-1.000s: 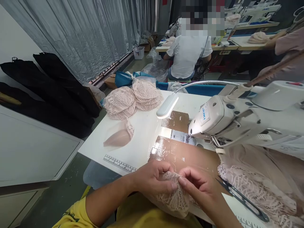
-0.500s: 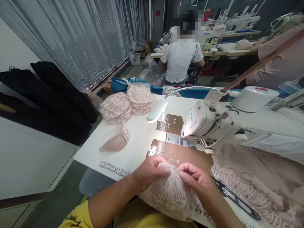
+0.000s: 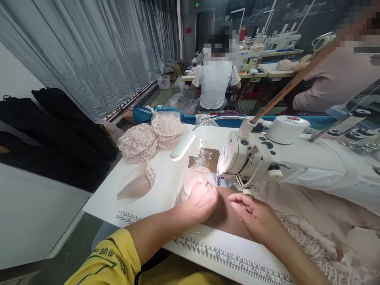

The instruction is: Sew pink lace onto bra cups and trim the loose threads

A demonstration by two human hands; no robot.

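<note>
Fingers curled, my left hand (image 3: 204,200) grips a pale pink lace bra cup (image 3: 192,179) at the sewing machine (image 3: 234,154). The cup lies on the machine bed, its right edge beside the needle area; the hand hides part of it. To the right, my right hand (image 3: 252,213) is over the brown plate (image 3: 225,217), thumb and fingers loosely bent and apart, with nothing seen in them. A sheer cup piece with a lace edge (image 3: 136,186) lies on the white table (image 3: 103,198) at left.
Stacked lace cups (image 3: 138,142) stand at the table's far left. A lamp (image 3: 182,146) on a bendy neck hangs over the bed. Lace and mesh fabric (image 3: 311,233) is heaped at right. A printed ruler (image 3: 222,257) runs along the front edge. A person in white (image 3: 216,85) sits ahead.
My left hand has carried the lace cup forward from the table's front edge to the needle area. My right hand has let go of it and stays to the right.
</note>
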